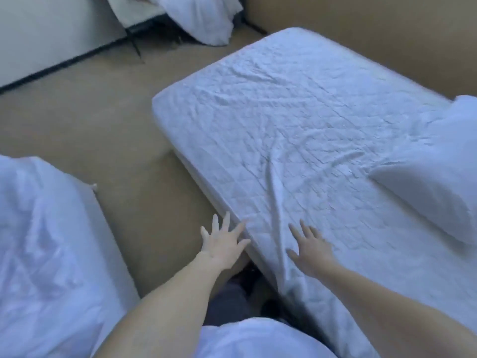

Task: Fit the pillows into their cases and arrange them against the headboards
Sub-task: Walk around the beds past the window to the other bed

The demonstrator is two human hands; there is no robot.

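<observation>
A white pillow in its case lies at the right end of a bed with a wrinkled white sheet. My left hand is spread open, fingers straight, at the bed's near edge, holding nothing. Over the sheet, just right of that edge, my right hand is also open with straight fingers. Another white pillow or bundle of linen rests on a dark-legged stand at the back. Rumpled white bedding covers a second bed on the left.
Tan carpet runs between the two beds and out to a white wall with a dark baseboard. Below my arms, white fabric lies at the bottom edge. Dark trousers and shoes show beneath my hands.
</observation>
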